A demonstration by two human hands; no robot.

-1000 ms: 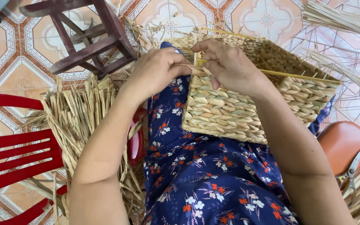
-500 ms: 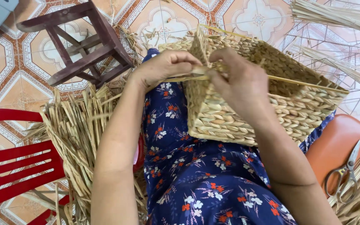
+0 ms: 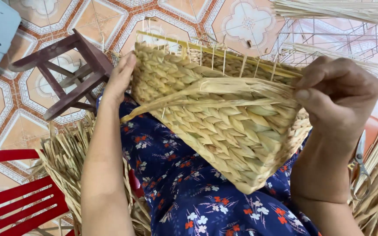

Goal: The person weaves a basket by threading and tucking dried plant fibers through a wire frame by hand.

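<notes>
Blue flowered cloth (image 3: 206, 196) lies nearest, over the person's lap, and the half-woven straw basket (image 3: 224, 131) rests on it, tipped so one woven wall faces up and one corner points down toward the knees. The basket's long axis runs from upper left to lower right, between the two hands.

The right hand (image 3: 337, 96) is closed at the basket's right end, fingers curled and pinching a flat straw strand (image 3: 206, 94). That strand stretches leftward across the upper wall in a taut, slightly drooping line and ends near the left forearm. The left hand (image 3: 121, 78) lies flat against the basket's far-left corner with fingers extended, bracing the wall rather than gripping; whether the fingertips hook over the rim cannot be told. The right hand is the one on the strand, so the strand lies to its left, nearly parallel to the rim.

Along the upper rim, thin upright stakes (image 3: 224, 59) stand above the unfinished weave. Scissors (image 3: 359, 166) lie just beside the right wrist among loose straw (image 3: 62, 161). A red plastic chair (image 3: 9, 196) sits at lower left, a dark wooden stool (image 3: 75, 74) stands farther off on the patterned tile floor (image 3: 232, 17), and a straw bundle (image 3: 342, 8) crosses the top right.
</notes>
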